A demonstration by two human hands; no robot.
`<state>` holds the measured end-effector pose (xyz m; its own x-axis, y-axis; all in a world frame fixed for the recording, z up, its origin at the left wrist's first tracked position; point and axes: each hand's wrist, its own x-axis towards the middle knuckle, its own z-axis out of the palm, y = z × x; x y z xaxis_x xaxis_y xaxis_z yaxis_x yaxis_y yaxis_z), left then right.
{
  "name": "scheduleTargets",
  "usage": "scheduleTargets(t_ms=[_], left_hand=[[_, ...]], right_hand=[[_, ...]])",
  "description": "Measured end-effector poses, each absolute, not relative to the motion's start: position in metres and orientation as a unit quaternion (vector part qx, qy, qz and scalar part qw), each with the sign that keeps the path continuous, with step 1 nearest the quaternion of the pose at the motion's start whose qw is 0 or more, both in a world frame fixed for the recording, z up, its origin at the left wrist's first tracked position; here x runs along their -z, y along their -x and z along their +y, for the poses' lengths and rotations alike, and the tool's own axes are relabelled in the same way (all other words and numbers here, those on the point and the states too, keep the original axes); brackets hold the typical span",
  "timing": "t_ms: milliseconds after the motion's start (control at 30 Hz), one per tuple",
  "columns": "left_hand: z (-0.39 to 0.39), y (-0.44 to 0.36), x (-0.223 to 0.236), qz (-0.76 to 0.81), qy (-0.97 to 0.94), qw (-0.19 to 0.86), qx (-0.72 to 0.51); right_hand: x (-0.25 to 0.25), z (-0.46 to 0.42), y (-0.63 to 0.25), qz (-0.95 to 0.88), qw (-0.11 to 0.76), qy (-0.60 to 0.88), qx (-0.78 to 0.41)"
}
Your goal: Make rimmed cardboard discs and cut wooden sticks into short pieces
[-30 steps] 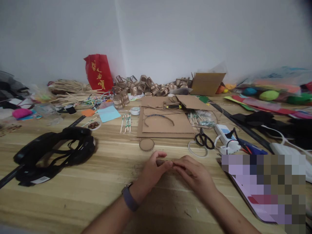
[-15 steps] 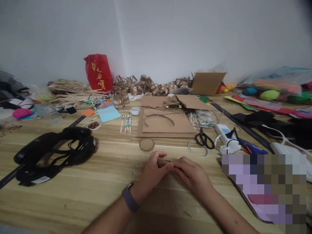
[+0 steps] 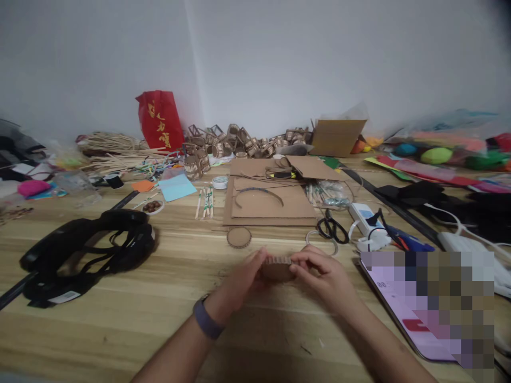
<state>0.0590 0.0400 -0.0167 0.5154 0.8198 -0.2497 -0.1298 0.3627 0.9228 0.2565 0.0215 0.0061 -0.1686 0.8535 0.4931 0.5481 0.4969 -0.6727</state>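
Between my hands a round cardboard disc (image 3: 278, 272) is tilted up, with a ridged corrugated edge along its top. My left hand (image 3: 243, 281) grips its left side, fingers closed on the rim. On the right side, my right hand (image 3: 325, 275) pinches the rim between thumb and fingers. A second cardboard disc (image 3: 239, 237) with a similar ridged edge lies flat on the table just beyond my left hand. Past it, a curved cardboard strip (image 3: 259, 191) rests on a flat cardboard sheet (image 3: 275, 211).
Black-handled scissors (image 3: 332, 227) and a white tape roll (image 3: 321, 243) lie beyond my right hand. A phone (image 3: 399, 314) is at right, near a blue glue gun (image 3: 411, 242). Black headgear (image 3: 88, 250) lies at left. Small ridged baskets (image 3: 239, 141) are heaped along the wall.
The piece in my hands has turned so that its round face and ridged edge now show. My left fingers have shifted to its side. The view has moved slightly.
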Motion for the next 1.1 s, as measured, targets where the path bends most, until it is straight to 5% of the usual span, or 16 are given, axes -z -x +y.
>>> scheduleTargets(t_ms=[167,433,700,1100], left_hand=[[0.04,-0.061,0.016,0.248,-0.353,0.874,-0.226],[0.021,-0.071,0.011,0.304,-0.349,0.837,-0.291],[0.02,-0.07,0.003,0.194,-0.27,0.921,-0.202],[0.02,-0.076,0.002,0.288,-0.316,0.862,-0.272]], right_hand=[[-0.005,0.02,-0.254,-0.741,0.456,0.456,-0.189],[0.0,0.01,-0.244,-0.79,0.436,0.416,-0.11],[-0.001,0.009,-0.247,-0.804,0.413,0.424,0.055],[0.001,0.008,-0.235,-0.798,0.447,0.399,-0.063]])
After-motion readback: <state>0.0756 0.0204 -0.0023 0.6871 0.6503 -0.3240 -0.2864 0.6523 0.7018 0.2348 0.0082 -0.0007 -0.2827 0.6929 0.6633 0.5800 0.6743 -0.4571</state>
